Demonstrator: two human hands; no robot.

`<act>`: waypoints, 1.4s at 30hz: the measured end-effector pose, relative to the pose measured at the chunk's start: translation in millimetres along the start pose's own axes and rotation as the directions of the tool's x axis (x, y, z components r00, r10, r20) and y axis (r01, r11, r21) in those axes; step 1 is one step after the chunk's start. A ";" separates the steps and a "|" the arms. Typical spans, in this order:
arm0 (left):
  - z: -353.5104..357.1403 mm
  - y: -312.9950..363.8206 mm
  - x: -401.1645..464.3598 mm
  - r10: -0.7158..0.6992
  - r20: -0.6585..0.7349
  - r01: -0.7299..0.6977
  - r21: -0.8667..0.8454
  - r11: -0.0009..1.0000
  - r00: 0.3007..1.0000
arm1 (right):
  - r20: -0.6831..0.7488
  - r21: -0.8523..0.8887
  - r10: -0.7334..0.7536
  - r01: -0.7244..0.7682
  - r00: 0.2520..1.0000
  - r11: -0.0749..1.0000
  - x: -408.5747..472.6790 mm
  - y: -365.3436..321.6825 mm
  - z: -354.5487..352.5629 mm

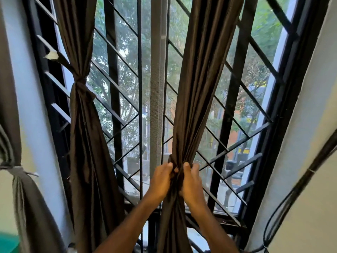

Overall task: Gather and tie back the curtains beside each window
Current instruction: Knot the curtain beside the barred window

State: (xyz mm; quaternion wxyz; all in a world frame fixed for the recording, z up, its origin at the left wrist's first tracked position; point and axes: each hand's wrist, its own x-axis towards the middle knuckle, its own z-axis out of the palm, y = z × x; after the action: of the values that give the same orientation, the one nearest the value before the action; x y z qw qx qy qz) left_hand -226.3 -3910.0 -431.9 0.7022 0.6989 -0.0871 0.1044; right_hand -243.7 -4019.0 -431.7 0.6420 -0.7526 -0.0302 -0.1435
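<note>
Right curtain (198,79) hangs vertical; left hand (161,181), right hand (191,183) grip bunched middle.

I count three curtains. Two are dark brown and hang at the window (127,70): the left brown curtain (87,136), by the window's left edge, is tied at its waist, and the right brown curtain (197,92), nearer the middle, is bunched between my hands. The third is a grey curtain (23,194) at the far left, tied too. That makes two tied and one not yet tied. I have two hands on the job: my left hand (161,180) and my right hand (192,181), each gripping the same bunched cloth. There is one window with one black metal grille (237,114), and one black cable (284,203) down the right wall.
</note>
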 end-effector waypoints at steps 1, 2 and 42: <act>2.2 -3.3 -2.5 0.032 0.026 -0.033 0.015 0.999 0.999 | -0.017 0.060 0.001 0.000 1.000 0.998 -4.9 7.0 3.1; 5.6 -3.9 -6.4 0.050 0.040 -0.051 0.026 0.998 0.998 | -0.036 0.084 -0.019 0.022 0.999 0.996 -9.6 14.2 5.7; -4.8 13.3 -14.5 0.198 0.130 -0.231 0.707 0.668 0.971 | 0.101 -0.016 -0.300 0.303 0.949 0.953 -17.2 58.4 -13.4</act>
State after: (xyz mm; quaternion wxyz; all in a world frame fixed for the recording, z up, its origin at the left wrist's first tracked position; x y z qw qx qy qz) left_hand -244.0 -3905.5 -423.0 0.3544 0.9039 -0.1358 0.1972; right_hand -249.1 -4039.8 -490.2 0.5985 -0.7550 -0.1739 -0.2038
